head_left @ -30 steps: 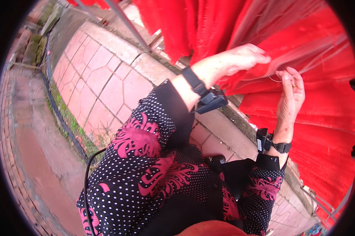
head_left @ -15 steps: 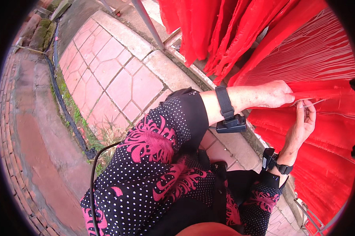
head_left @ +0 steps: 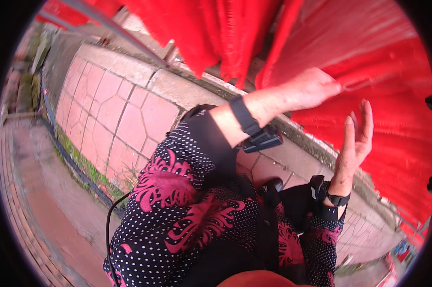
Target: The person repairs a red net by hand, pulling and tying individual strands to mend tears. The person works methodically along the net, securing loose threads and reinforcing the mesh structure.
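Red cloth point(head_left: 393, 115) hangs in long folds along the right side, with frayed edges. My left hand point(head_left: 311, 88) reaches across to it, closed, with its fingertips pinched on a thin pale cord point(head_left: 357, 87) that lies against the cloth. Motion blur softens the fingertips and the cord. Below and to the right, my right hand point(head_left: 355, 143) is raised with its fingers apart and holds nothing; it stands in front of the cloth, off the cord.
A metal rail point(head_left: 120, 36) runs along the top left beside more red cloth point(head_left: 201, 28). Beneath lies a stone curb point(head_left: 177, 91) edging pink paving tiles point(head_left: 94, 103). A dark hose point(head_left: 77, 167) lies along the ground at left. Both my wrists carry strapped devices.
My right hand has let go of the cord, opened and moved a little down and left. The view has shifted, and my left hand still pinches the cord.
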`<state>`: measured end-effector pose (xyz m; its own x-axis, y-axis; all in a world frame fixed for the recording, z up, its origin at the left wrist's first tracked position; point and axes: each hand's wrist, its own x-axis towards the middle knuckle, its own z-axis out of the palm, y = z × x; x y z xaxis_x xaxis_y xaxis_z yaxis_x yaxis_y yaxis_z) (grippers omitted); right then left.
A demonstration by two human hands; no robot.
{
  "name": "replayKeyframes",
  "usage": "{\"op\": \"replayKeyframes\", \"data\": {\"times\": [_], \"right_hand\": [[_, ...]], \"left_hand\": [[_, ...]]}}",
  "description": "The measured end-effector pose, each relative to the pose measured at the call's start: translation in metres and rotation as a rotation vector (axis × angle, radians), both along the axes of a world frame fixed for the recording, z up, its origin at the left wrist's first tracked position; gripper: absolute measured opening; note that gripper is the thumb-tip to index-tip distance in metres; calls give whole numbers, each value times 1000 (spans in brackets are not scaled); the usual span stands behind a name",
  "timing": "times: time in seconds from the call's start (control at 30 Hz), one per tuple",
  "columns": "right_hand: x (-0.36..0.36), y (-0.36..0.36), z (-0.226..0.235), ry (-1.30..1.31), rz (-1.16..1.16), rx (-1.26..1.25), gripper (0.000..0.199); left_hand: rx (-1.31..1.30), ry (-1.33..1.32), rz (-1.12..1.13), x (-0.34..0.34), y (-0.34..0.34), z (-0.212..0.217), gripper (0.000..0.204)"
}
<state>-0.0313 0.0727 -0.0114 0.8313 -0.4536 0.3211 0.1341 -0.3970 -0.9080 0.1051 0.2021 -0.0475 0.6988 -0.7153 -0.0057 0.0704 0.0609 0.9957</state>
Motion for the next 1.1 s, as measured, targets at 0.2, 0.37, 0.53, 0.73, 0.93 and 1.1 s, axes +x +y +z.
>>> {"op": "replayKeyframes", "data": {"times": [0.2, 0.37, 0.53, 0.73, 0.93, 1.1], "right_hand": [[-69, -16, -9, 203, 20, -383, 41], [-108, -27, -14, 461, 60, -455, 37], [-125, -32, -25, 733, 279, -803, 40], [-130, -26, -30, 937, 514, -759, 41], [-128, -32, -24, 913, 469, -721, 39], [-126, -33, -25, 894, 488, -735, 40]], "left_hand": [[84, 63, -77, -5, -4, -4, 40], [223, 6, -114, -7, -8, -3, 44], [341, 0, -262, -8, -16, -20, 40], [477, -177, -508, -27, -29, -53, 35], [521, -450, -729, -64, -43, -73, 29], [572, -499, -828, -82, -42, -74, 30]]}}
